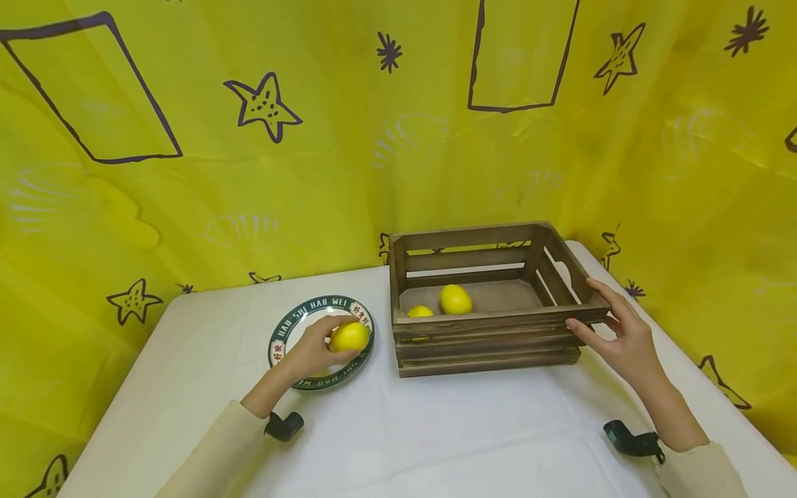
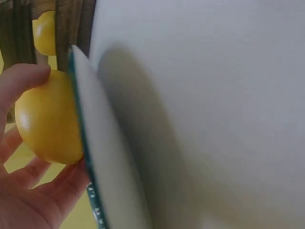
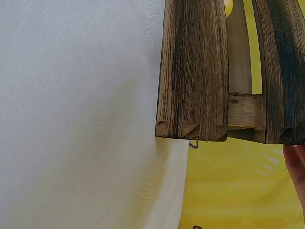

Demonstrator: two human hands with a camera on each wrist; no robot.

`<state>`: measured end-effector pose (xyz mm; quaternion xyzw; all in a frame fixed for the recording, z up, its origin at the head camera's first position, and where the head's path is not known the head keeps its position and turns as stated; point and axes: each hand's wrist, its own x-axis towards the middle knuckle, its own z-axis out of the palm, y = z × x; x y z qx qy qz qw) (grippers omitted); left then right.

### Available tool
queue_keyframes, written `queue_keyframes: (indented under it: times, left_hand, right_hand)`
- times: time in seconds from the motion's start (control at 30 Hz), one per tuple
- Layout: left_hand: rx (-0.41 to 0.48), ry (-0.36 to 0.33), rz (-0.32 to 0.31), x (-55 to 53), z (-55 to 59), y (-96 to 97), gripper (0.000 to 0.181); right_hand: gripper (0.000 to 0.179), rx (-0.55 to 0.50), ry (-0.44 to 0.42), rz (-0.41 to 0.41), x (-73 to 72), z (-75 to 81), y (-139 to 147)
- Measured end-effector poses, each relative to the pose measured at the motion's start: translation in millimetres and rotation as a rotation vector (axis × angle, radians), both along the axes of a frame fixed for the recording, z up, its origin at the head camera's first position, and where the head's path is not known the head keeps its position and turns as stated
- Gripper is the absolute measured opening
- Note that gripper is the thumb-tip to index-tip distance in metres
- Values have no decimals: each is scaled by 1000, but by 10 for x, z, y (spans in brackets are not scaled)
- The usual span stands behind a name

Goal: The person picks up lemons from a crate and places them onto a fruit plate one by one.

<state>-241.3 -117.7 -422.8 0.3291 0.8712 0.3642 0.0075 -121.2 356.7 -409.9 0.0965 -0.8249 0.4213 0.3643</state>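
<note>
My left hand (image 1: 309, 349) holds a yellow lemon (image 1: 350, 337) between thumb and fingers over the right part of a round plate (image 1: 286, 326). The plate has a dark green rim with white lettering. In the left wrist view the lemon (image 2: 50, 119) overlaps the plate's edge (image 2: 102, 138). A brown slatted wooden crate (image 1: 486, 346) stands right of the plate, with two lemons, one larger in view (image 1: 456, 299) and one partly behind the front slat (image 1: 420, 312). My right hand (image 1: 629, 349) grips the crate's front right corner, thumb on the front side; only its fingertips (image 3: 294, 164) show in the right wrist view.
A white cloth (image 1: 436, 429) covers the table. Behind it and at both sides hangs a yellow curtain (image 1: 336, 173) with starfish drawings. The crate stands near the table's back right edge. A dark wrist camera (image 1: 284, 427) sits by the left sleeve, another (image 1: 631, 440) by the right.
</note>
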Motion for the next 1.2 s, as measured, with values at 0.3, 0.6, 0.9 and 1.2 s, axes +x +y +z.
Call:
queue_keyframes:
  times: [0.3, 0.6, 0.9, 1.2]
  left_hand:
    - [-2, -34, 24, 2, -62, 1, 56]
    - [-50, -89, 77, -16, -70, 21, 60]
    - [-78, -80, 118, -10, -35, 34, 69]
    - [-25, -19, 123, -55, 22, -31, 70]
  right_hand:
    - [81, 5, 9, 8, -3, 10, 5]
    - [81, -7, 7, 14, -9, 10, 5]
    - [82, -14, 15, 28, -11, 5, 12]
    - [82, -24, 23, 43, -18, 4, 4]
